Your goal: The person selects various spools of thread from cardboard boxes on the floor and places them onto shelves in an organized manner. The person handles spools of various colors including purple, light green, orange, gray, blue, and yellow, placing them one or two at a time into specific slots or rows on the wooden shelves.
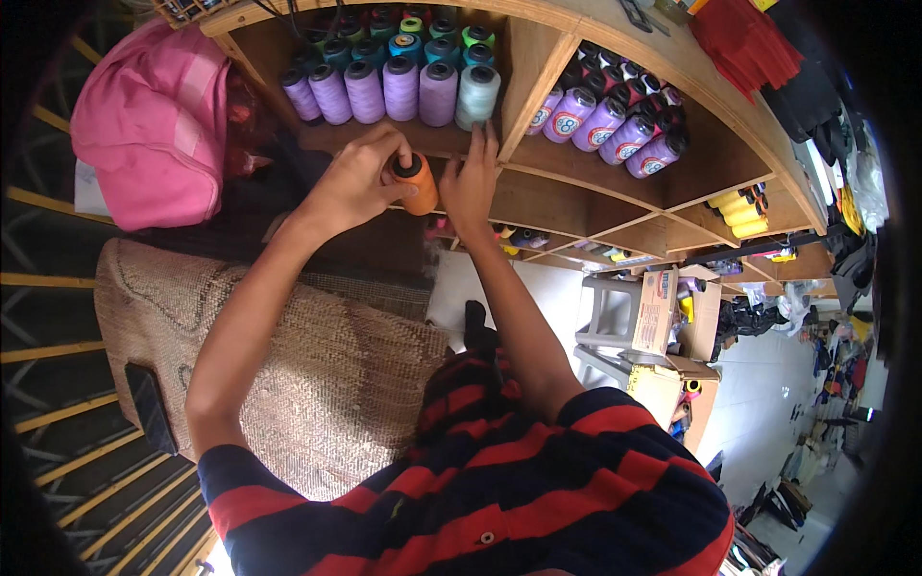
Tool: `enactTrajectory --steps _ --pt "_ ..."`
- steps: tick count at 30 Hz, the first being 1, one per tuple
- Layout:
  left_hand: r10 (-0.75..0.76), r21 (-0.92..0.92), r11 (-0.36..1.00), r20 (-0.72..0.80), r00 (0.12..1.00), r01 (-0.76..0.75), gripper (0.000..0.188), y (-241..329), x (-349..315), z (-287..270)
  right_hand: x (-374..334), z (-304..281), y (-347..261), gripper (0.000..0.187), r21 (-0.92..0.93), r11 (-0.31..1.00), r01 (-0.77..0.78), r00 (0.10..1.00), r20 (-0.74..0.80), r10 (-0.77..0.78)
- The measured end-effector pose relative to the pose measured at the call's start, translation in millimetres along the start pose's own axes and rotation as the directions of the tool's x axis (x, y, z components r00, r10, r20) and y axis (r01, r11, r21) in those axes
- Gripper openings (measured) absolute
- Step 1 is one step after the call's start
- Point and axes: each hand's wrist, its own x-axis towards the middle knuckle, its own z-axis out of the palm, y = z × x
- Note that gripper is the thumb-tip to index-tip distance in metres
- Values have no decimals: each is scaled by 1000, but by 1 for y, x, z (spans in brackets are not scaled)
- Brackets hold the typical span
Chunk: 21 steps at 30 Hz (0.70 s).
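Observation:
My left hand [357,184] is closed round an orange thread spool [421,192] with a black top, held in front of the shelf's lower edge. Just to the right of that spool, my right hand [469,190] has its fingers stretched upward, holding nothing. Its fingertips are close to a pale aqua thread spool [477,100] at the right end of the front row; whether they touch it I cannot tell. Several lilac thread spools [401,91] stand upright along that row, with teal and green spools [403,44] behind them.
A wooden shelf unit [538,91] has a neighbouring compartment with labelled purple spools [603,125]. Yellow spools [741,211] lie farther right. At left hang a pink cloth bag [154,125] and slatted bars. A woven cover [279,355] carries a dark phone [149,408]. Cardboard boxes [656,309] stand by a grey stool [607,312].

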Motion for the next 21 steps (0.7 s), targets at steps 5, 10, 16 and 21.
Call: enactTrajectory --steps 5,10,16,21 --pt "-8 -11 1000 30 1000 8 30 16 4 -7 6 -3 2 47 -46 999 19 1000 -24 -20" --pt "109 -24 993 -85 990 -112 30 25 25 -20 18 -37 -32 39 445 883 151 976 76 -205" --pt "182 -34 980 -223 958 -194 35 22 47 -30 79 -47 -61 50 365 885 289 921 145 -361" --pt "80 -213 954 -497 864 -210 40 3 47 -34 146 -32 -84 48 431 900 60 994 55 -93"
